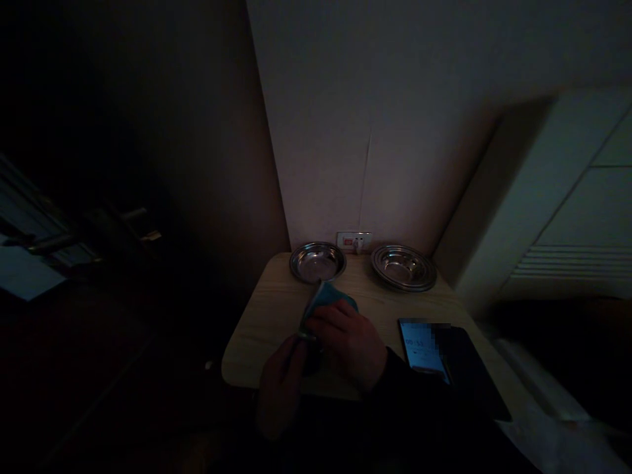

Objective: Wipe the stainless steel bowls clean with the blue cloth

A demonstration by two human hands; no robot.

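My right hand (350, 339) is closed on a blue-green cloth (338, 297), its fingers bent over the lower part. Part of the cloth sticks up past my fingers. My left hand (281, 372) is closed just to the left and lower, gripping the edge of a dark metal dish (312, 359) with a shiny rim. Most of that dish is hidden by shadow and my hands. The cloth is against the dish near its rim. Beyond my hands, one round steel dish (317, 263) lies on the table, with a stack of steel dishes (402, 266) to its right.
The small wooden table (251, 336) has rounded corners and stands against a wall. A lit phone (422, 349) and a dark flat object (474, 372) lie at the right. A wall socket (354, 241) sits behind the dishes. The room is dim.
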